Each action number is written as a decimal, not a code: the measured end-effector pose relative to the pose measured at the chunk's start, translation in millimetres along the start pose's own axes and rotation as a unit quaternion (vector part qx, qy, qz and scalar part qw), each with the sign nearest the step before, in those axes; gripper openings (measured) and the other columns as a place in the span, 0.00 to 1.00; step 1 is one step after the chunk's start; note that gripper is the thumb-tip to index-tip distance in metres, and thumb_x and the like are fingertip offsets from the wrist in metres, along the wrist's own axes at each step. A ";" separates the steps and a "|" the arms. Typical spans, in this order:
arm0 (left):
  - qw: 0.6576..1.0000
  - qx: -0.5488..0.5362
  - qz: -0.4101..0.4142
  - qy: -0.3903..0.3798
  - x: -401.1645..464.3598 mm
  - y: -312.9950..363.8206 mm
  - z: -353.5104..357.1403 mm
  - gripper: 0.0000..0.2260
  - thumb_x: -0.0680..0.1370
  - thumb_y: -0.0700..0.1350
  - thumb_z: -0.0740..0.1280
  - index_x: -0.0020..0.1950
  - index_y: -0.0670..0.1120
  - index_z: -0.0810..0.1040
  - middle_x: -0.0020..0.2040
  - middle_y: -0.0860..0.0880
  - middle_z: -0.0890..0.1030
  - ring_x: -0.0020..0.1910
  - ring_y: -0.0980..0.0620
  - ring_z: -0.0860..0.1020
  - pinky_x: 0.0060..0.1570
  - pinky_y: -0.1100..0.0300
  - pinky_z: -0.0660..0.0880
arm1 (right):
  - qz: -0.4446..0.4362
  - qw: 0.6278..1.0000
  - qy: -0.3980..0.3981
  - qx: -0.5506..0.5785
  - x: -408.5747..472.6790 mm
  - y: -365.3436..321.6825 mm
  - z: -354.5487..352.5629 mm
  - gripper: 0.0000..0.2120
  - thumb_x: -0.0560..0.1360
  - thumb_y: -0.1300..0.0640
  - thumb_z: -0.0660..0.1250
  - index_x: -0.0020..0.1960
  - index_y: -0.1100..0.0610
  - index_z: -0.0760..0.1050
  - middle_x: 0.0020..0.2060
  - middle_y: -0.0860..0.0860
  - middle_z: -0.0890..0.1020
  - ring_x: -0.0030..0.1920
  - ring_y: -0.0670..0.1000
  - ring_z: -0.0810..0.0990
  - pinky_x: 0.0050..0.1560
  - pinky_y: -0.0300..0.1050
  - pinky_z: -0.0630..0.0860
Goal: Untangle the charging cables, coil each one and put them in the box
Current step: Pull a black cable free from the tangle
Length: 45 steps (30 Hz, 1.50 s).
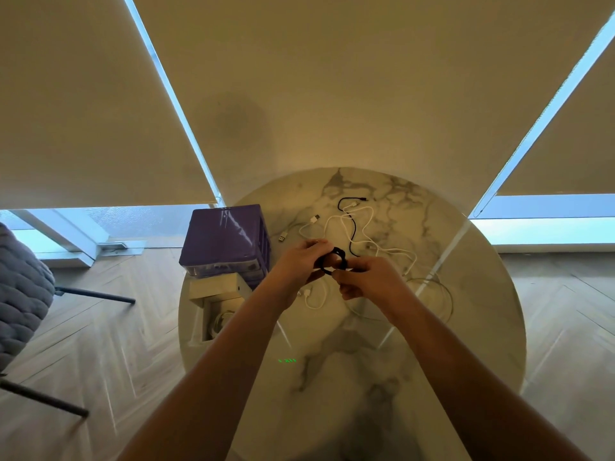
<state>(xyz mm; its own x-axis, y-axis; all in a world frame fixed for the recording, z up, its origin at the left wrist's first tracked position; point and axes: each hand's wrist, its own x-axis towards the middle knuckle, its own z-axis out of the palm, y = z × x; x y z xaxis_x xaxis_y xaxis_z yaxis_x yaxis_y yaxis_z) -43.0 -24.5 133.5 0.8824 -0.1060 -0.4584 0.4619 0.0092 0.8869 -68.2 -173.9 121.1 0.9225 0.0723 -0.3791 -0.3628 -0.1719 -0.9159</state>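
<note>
Both hands hold the black cable (333,261) above the table (466,327) middle: the left hand (301,261) grips its small coil, the right hand (361,281) pinches it from the right side. The box (213,314) sits at the left edge.

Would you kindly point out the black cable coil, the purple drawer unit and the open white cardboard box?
Black cable coil (333,263): head view, on the loop between the hands.
Purple drawer unit (222,235): head view, on its top.
Open white cardboard box (207,314): head view, on its inner wall.
</note>
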 end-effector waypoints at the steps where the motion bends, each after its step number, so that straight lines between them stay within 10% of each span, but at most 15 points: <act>1: 1.000 -0.009 -0.002 0.002 0.3 0.1 0.0 0.11 0.79 0.46 0.65 0.58 0.42 0.77 0.47 0.46 0.81 0.52 0.50 0.79 0.56 0.56 0.76 | -0.007 1.000 0.002 -0.014 -0.2 1.1 0.9 0.10 0.73 0.62 0.72 0.54 0.60 0.81 0.33 0.53 0.81 0.34 0.50 0.80 0.45 0.46 0.81; 7: 0.996 -0.087 -0.024 -0.011 -0.8 -6.8 -4.2 0.10 0.79 0.41 0.65 0.58 0.38 0.77 0.46 0.44 0.81 0.50 0.49 0.80 0.48 0.60 0.78 | -0.052 0.988 0.058 -0.132 2.1 9.1 6.6 0.08 0.72 0.58 0.72 0.50 0.50 0.79 0.32 0.50 0.81 0.32 0.48 0.79 0.45 0.49 0.78; 14: 0.991 -0.100 -0.056 -0.066 -7.8 -15.4 -24.2 0.13 0.78 0.43 0.66 0.60 0.40 0.80 0.50 0.44 0.82 0.55 0.48 0.81 0.54 0.56 0.79 | 0.000 0.996 0.053 0.071 3.8 17.2 13.8 0.12 0.74 0.61 0.71 0.57 0.62 0.81 0.32 0.53 0.80 0.32 0.50 0.78 0.46 0.48 0.79; 25: 0.964 -0.213 -0.069 0.143 -17.9 -68.6 -58.3 0.06 0.74 0.39 0.71 0.48 0.38 0.82 0.39 0.46 0.84 0.41 0.51 0.82 0.44 0.60 0.81 | -0.185 0.954 0.062 -0.228 2.0 33.6 67.0 0.09 0.73 0.57 0.72 0.53 0.52 0.83 0.42 0.47 0.79 0.39 0.43 0.77 0.40 0.35 0.73; 31: 0.952 -0.228 -0.070 0.195 -34.2 -99.6 -91.4 0.06 0.73 0.41 0.73 0.47 0.40 0.83 0.44 0.44 0.85 0.46 0.48 0.83 0.49 0.57 0.80 | -0.202 0.956 0.041 -0.208 4.4 50.7 107.5 0.12 0.73 0.56 0.72 0.56 0.53 0.82 0.41 0.48 0.82 0.39 0.45 0.78 0.39 0.33 0.73; 39: 0.968 -0.036 -0.049 0.243 -39.2 -116.3 -137.7 0.13 0.78 0.54 0.65 0.51 0.46 0.81 0.43 0.48 0.83 0.42 0.51 0.79 0.41 0.61 0.75 | -0.033 0.988 -0.016 -0.153 32.0 61.0 156.0 0.10 0.72 0.53 0.74 0.51 0.55 0.82 0.39 0.49 0.83 0.35 0.43 0.78 0.38 0.37 0.73; 45: 0.892 0.292 -0.016 0.344 -33.5 -154.2 -181.2 0.12 0.80 0.49 0.63 0.61 0.50 0.78 0.54 0.48 0.79 0.50 0.51 0.75 0.47 0.58 0.73 | 0.009 0.981 -0.010 -0.191 48.2 67.0 183.7 0.09 0.71 0.50 0.74 0.47 0.53 0.80 0.39 0.49 0.82 0.41 0.48 0.80 0.44 0.46 0.78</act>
<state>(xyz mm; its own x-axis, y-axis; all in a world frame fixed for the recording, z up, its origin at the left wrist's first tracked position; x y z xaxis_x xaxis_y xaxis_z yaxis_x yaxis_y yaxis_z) -127.6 157.7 1.7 0.8085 0.5407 -0.2322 0.5398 -0.5242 0.6587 -72.1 -1.5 17.1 0.9119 0.0850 -0.4014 -0.3001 -0.5289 -0.7938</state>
